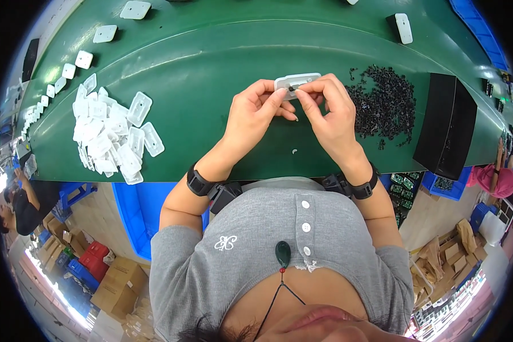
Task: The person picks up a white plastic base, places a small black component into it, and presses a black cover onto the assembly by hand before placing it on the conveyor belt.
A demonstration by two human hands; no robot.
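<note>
A shallow white plastic cover (300,79) with rounded corners is held up over the green bench by both hands. My left hand (258,111) grips its left end, thumb pressed on the inside near a small black part (291,89). My right hand (330,105) has its thumb and index finger at that same black part, closed on the cover's right side. The other fingers curl beneath. Right of my right hand lies a heap of small black parts (382,100). A pile of similar white covers (111,131) lies to the left.
White pieces stand in a row along the far left, among them a white block (105,33). Another white-and-black piece (403,28) sits far right. A long black box (446,126) stands at the right. A small white scrap (294,151) lies on the green bench (211,62). Co-workers are at both sides.
</note>
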